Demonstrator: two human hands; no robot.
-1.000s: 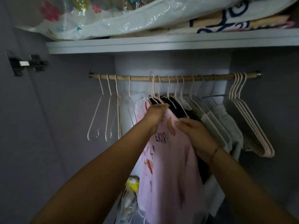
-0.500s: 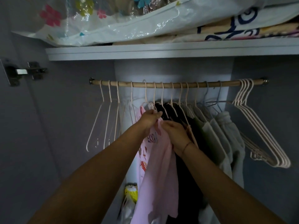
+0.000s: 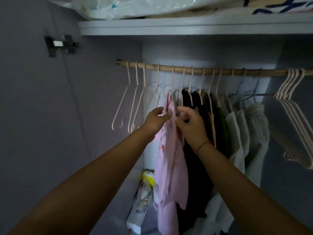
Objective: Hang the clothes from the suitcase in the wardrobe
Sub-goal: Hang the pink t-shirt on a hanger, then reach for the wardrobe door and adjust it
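A pink printed shirt (image 3: 171,167) hangs from a pale hanger on the wooden rod (image 3: 194,70), left of the other hung clothes. My left hand (image 3: 155,120) is at the shirt's left shoulder, fingers loosely spread and touching the fabric. My right hand (image 3: 189,126) is at the right shoulder, its curled fingers pinching the pink cloth near the hanger. Black garments (image 3: 199,167) hang right behind the shirt, and grey ones (image 3: 245,133) hang further right. The suitcase is out of view.
Several empty hangers (image 3: 133,102) hang at the rod's left end and a bunch more (image 3: 294,112) at the far right. A shelf (image 3: 186,26) with bagged bedding sits above. The open door with a hinge (image 3: 61,44) is left. A plastic bag (image 3: 145,192) lies below.
The pink shirt has turned edge-on and hangs straight down. My left hand has loosened its hold on the shoulder. The view has shifted right and down.
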